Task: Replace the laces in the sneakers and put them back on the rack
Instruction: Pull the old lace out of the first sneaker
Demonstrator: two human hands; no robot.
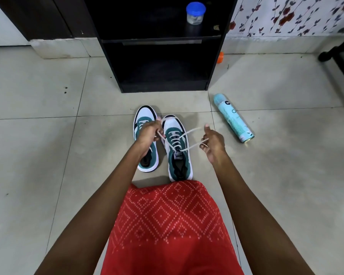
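Two white-and-teal sneakers stand side by side on the tiled floor, toes pointing away from me. The right sneaker point(178, 149) is laced with a white lace point(189, 135) whose two ends are pulled out to either side. My left hand point(148, 133) pinches one lace end above the left sneaker point(147, 161), partly hiding that shoe. My right hand point(213, 143) holds the other end, which is looped around its fingers, to the right of the shoes. The black shoe rack point(157, 62) stands just beyond them.
A teal spray can point(232, 118) lies on the floor to the right. A blue-lidded jar point(195, 13) sits on the rack's upper shelf. An orange object point(220, 57) peeks from behind the rack. A black furniture leg point(338, 54) stands far right. My red patterned garment point(171, 225) fills the foreground.
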